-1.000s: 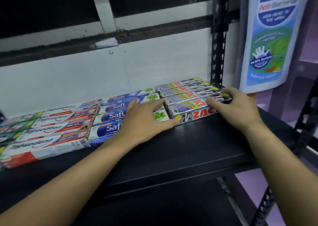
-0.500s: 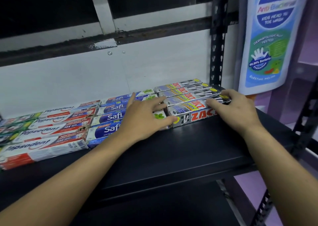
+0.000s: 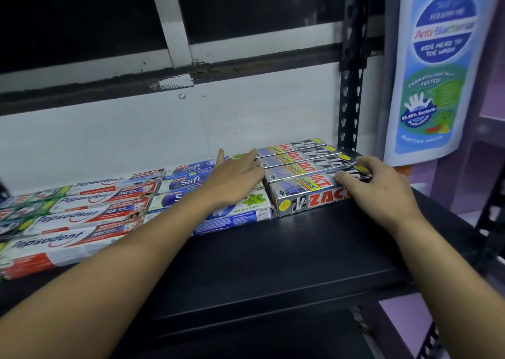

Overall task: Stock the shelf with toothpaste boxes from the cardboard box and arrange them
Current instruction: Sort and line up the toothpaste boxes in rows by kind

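Squaring Zact boxes (image 3: 297,164) | left hand (image 3: 235,178) flat, fingers apart, at their left end | right hand (image 3: 382,192) clamped on front box (image 3: 314,197) | I risk skewing the row by uneven pushing.

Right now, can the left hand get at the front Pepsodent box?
Probably yes. The left hand lies flat on the Safi boxes, beside the Pepsodent rows; the front Pepsodent box lies uncovered, bare shelf before it. The right hand holds the front Zact box, out of the way.

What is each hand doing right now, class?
Left hand: open, flat on the Safi boxes.
Right hand: grips the front Zact box.
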`<state>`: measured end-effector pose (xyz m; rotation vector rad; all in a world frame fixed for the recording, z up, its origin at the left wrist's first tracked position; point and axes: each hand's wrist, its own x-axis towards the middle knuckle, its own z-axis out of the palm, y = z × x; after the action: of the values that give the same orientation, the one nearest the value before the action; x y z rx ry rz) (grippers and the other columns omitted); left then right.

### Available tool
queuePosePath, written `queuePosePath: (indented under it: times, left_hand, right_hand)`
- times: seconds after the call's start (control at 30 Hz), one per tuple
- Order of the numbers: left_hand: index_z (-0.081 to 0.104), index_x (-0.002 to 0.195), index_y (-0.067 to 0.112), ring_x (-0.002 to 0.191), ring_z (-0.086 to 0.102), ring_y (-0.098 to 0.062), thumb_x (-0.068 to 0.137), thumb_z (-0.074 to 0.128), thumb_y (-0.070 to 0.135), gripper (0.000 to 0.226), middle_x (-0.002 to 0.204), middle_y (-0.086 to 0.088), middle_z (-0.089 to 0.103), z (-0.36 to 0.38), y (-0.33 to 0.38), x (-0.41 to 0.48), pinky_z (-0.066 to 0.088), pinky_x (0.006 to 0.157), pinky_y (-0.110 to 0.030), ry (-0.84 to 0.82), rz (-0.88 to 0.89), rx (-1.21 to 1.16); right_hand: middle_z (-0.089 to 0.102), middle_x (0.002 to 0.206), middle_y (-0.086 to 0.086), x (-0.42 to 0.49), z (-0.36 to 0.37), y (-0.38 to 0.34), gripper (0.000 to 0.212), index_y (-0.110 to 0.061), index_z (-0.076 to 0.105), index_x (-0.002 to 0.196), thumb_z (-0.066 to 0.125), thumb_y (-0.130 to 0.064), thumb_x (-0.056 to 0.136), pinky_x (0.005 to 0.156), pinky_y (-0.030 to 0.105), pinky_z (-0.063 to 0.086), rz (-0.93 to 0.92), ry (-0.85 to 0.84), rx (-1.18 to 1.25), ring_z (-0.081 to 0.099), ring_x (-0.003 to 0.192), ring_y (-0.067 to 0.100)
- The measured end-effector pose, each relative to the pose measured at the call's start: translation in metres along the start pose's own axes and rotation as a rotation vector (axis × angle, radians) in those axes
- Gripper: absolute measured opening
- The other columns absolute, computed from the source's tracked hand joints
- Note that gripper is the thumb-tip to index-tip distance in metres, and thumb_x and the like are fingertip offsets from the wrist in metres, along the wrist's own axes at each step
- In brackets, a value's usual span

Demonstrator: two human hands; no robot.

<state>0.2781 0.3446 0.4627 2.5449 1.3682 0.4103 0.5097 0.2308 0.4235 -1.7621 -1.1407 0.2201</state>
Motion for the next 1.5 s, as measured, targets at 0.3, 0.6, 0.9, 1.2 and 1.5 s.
queuePosePath:
  times: [0.3,0.6,0.9,1.2,1.5]
  left_hand:
    - [0.005,0.158,0.022,0.15,0.017,-0.014,0.08,0.016,0.042,0.081,0.158,0.012,0.03,0.0,-0.011,0.009,-0.018,0.118,-0.045,-0.083,0.01,0.072]
    - [0.003,0.158,0.022,0.149,0.019,-0.012,0.081,0.018,0.04,0.081,0.158,0.013,0.029,0.001,-0.013,0.012,-0.019,0.118,-0.044,-0.097,0.028,0.094]
    - [0.033,0.152,0.015,0.148,0.019,-0.023,0.104,0.016,0.027,0.052,0.164,0.004,0.01,-0.009,-0.021,0.026,-0.011,0.121,-0.039,0.003,-0.009,0.155]
    - [0.021,0.156,0.015,0.145,0.027,-0.025,0.103,0.017,0.027,0.054,0.159,-0.004,0.03,-0.004,-0.025,0.043,-0.014,0.12,-0.041,-0.01,-0.054,0.185]
    - [0.022,0.156,0.022,0.145,0.028,-0.02,0.083,0.006,0.044,0.078,0.163,0.003,0.02,-0.004,-0.035,0.053,-0.015,0.12,-0.043,-0.05,-0.028,0.208]
  right_hand:
    - [0.063,0.128,0.001,0.0,0.001,0.001,0.054,-0.023,0.055,0.133,0.065,-0.048,0.086,0.082,0.031,0.038,-0.006,-0.013,-0.014,0.054,0.104,0.017]
    - [0.064,0.125,0.001,0.001,0.0,0.001,0.053,-0.024,0.056,0.132,0.065,-0.048,0.086,0.08,0.03,0.039,-0.015,-0.008,-0.037,0.049,0.093,0.013]
    - [0.064,0.125,-0.003,0.002,0.002,0.003,0.052,-0.027,0.056,0.132,0.066,-0.047,0.085,0.08,0.029,0.037,-0.021,0.001,-0.027,0.05,0.092,0.012]
    - [0.065,0.122,-0.004,0.004,0.002,0.005,0.053,-0.027,0.055,0.133,0.066,-0.048,0.085,0.08,0.03,0.038,-0.019,-0.001,-0.024,0.051,0.089,0.013]
    - [0.064,0.123,-0.003,0.005,0.002,0.006,0.053,-0.027,0.055,0.133,0.065,-0.049,0.086,0.08,0.031,0.039,-0.014,-0.004,-0.036,0.051,0.089,0.014]
